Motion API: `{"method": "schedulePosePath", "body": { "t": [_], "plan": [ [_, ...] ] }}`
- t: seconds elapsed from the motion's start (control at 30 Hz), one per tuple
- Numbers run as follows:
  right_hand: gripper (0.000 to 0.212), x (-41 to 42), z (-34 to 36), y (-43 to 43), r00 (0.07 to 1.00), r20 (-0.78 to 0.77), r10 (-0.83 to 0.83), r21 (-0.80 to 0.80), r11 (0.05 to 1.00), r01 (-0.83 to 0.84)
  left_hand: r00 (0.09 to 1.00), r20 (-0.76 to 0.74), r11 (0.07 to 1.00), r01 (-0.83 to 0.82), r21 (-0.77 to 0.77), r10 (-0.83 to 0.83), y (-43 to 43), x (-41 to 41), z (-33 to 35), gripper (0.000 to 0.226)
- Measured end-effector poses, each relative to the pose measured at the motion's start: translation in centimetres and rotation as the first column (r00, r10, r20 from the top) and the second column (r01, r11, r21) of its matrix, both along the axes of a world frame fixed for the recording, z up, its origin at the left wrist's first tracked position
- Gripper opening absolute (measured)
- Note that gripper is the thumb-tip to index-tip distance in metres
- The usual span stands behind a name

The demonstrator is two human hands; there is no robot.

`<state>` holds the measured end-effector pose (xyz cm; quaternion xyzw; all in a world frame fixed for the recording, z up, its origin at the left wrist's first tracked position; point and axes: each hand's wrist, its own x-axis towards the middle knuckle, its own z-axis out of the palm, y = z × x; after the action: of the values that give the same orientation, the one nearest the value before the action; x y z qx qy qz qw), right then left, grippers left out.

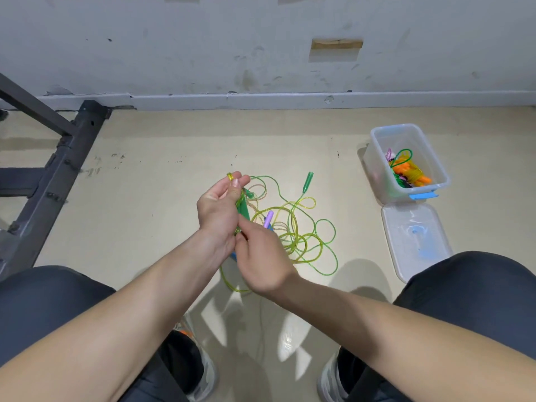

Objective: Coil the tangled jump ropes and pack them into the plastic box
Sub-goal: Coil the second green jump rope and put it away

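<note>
The left hand [219, 211] is held up with its fingers pointing up. Loops of the green jump rope [291, 237] go round its fingers, and the thumb pinches them tight. A green handle is tucked in this hand too. The right hand [262, 258] is just under it, touching it. Its fingers are curled and pinch the same rope low by the left palm.

The rest of the green rope lies on the floor in a messy pile, just past the hands. Its other green handle [308, 181] lies at the far end of the pile. A purple handle [268, 218] and a thin pale rope are mixed into the pile. Something blue pokes out under the hands, but I cannot tell what it is.

The plastic box [380, 166] sits open on the floor, well to the right. Inside it are ropes already packed [404, 158] and orange handles [422, 177]. Its clear lid [417, 242] lies flat on the floor just in front of it.

A dark metal frame [62, 158] stands on the left. The floor [162, 198] is pale and smooth. A scuffed white wall [203, 47] is behind. The person's knees and shoes show at the bottom.
</note>
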<state>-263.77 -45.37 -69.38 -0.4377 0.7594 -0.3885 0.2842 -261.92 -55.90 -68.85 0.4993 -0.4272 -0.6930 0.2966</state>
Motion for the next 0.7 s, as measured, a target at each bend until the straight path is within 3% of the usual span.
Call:
{"method": "schedulePosePath", "body": {
  "t": [0.2,0.3,0.47,0.57,0.63,0.7],
  "plan": [
    [0.026,-1.0,0.3,0.2,0.981,-0.164,0.101,0.082,0.993,-0.089,0.985,0.040,0.984,0.165,0.063,-0.168,0.5,-0.1,0.0,0.032],
    [0.031,-1.4,0.7,0.2,0.960,-0.232,0.159,0.140,0.982,-0.129,0.980,0.022,0.978,0.198,0.068,-0.200,-0.1,-0.2,0.3,0.022],
    [0.044,-1.6,0.5,0.1,0.916,-0.351,0.193,0.153,0.977,-0.147,0.960,0.039,0.960,0.278,-0.044,-0.277,-0.7,-0.3,0.3,0.039],
    [0.057,-0.7,-0.1,0.7,0.957,-0.271,0.107,0.058,0.994,-0.095,0.981,-0.029,0.980,0.188,-0.058,-0.190,-2.0,-0.2,0.8,0.037],
    [0.045,0.0,-0.7,1.2,0.986,-0.159,0.047,0.024,0.999,-0.044,0.987,-0.080,0.990,0.137,-0.033,-0.140,-3.2,-0.1,1.1,0.036],
    [0.032,0.2,-1.4,1.7,0.996,0.089,0.003,0.020,1.000,-0.005,0.980,-0.153,0.991,0.132,0.022,-0.128,-3.9,0.1,1.5,0.037]
  ]
}}
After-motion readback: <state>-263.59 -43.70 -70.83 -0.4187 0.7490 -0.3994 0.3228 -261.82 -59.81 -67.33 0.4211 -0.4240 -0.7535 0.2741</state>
